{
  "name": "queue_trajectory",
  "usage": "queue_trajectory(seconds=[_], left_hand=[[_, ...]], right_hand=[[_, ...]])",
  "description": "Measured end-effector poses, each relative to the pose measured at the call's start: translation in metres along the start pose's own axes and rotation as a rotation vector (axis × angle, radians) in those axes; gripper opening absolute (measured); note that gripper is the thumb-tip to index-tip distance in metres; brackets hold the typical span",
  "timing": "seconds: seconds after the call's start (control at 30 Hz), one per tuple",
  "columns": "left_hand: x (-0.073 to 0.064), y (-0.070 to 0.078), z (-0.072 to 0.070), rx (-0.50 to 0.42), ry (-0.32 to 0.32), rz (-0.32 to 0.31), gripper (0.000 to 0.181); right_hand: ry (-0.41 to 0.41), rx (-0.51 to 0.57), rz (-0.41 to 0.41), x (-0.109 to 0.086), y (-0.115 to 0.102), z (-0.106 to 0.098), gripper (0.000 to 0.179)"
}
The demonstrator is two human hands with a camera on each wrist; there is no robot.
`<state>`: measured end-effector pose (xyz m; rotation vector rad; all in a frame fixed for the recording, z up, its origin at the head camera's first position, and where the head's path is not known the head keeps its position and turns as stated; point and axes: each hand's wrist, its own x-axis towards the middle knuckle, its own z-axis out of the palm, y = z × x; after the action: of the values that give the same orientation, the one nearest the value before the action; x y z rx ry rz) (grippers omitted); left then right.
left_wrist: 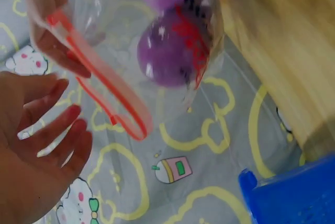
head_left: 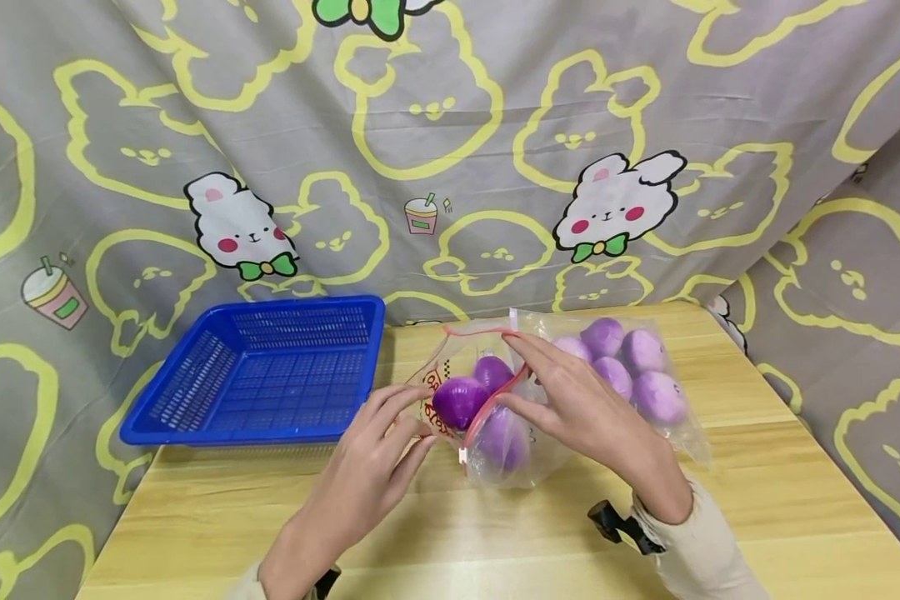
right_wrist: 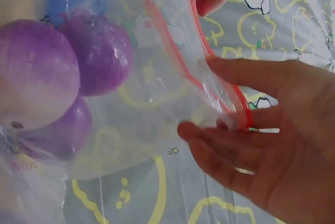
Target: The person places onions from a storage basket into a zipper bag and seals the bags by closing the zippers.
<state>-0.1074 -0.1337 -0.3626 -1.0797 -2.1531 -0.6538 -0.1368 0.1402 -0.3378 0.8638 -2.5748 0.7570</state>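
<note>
A clear zip bag (head_left: 435,358) with a red zip edge and red print stands on the table, its mouth spread apart. Several shiny purple onions (head_left: 461,402) are inside it. My right hand (head_left: 581,400) holds the bag's rim between thumb and fingers, the thumb lying against the red zip strip (right_wrist: 196,25). At the left side of the mouth is my left hand (head_left: 378,458), its fingers loosely bent. In the left wrist view those fingers (left_wrist: 73,135) are spread, with nothing between them.
A blue plastic basket (head_left: 378,333) stands at the back left of the wooden table (head_left: 450,542). Behind my right hand lies another clear bag (head_left: 693,442) with several pale purple onions (head_left: 645,350). A patterned grey curtain (head_left: 495,192) hangs along the back.
</note>
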Motion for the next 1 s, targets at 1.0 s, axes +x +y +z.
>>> queue_trajectory(seconds=[1.0], left_hand=[[0.037,0.001,0.004,-0.082,0.316,-0.237,0.009]], right_hand=[[0.396,-0.114,-0.015,-0.024,-0.034,-0.029,0.024]])
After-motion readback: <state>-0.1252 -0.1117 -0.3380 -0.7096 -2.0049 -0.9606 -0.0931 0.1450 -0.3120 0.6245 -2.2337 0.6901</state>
